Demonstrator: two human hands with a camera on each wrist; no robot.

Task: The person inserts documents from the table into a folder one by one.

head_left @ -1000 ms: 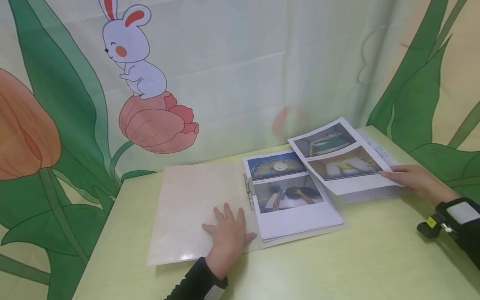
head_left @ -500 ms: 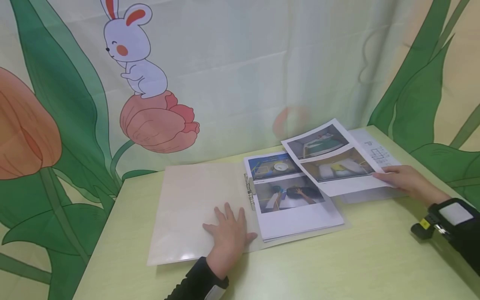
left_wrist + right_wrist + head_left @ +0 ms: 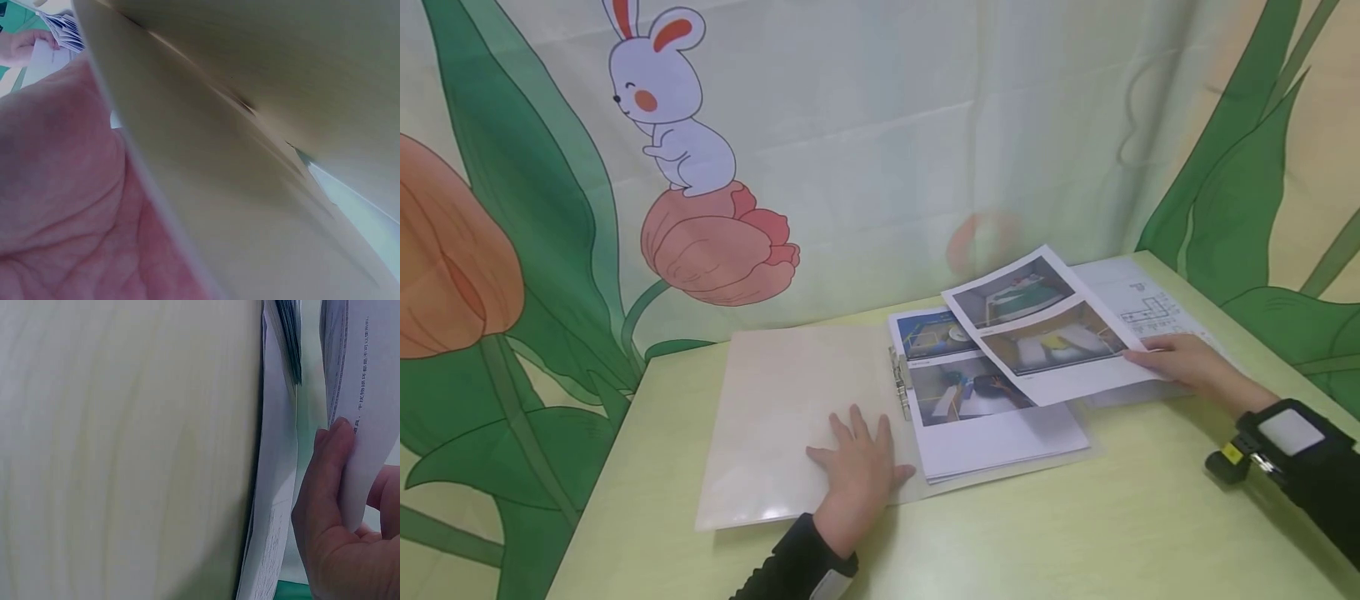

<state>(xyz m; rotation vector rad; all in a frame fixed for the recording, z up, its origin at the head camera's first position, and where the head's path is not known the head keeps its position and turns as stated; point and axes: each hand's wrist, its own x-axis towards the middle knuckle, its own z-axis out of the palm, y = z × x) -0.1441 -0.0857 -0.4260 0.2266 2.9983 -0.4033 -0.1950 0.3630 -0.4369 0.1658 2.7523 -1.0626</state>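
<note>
Currently, right hand (image 3: 1195, 368): thumb and fingers pinch photo sheet (image 3: 1051, 332) near its lower right corner.
Sheet: right of frame centre, overlapping paper stack (image 3: 1000, 442) and drawing page (image 3: 1138, 293).
Left hand (image 3: 853, 475): fingers spread on folder (image 3: 790, 408), lower centre, gripping nothing.
Folder middle: metal clip (image 3: 898, 385).
</note>
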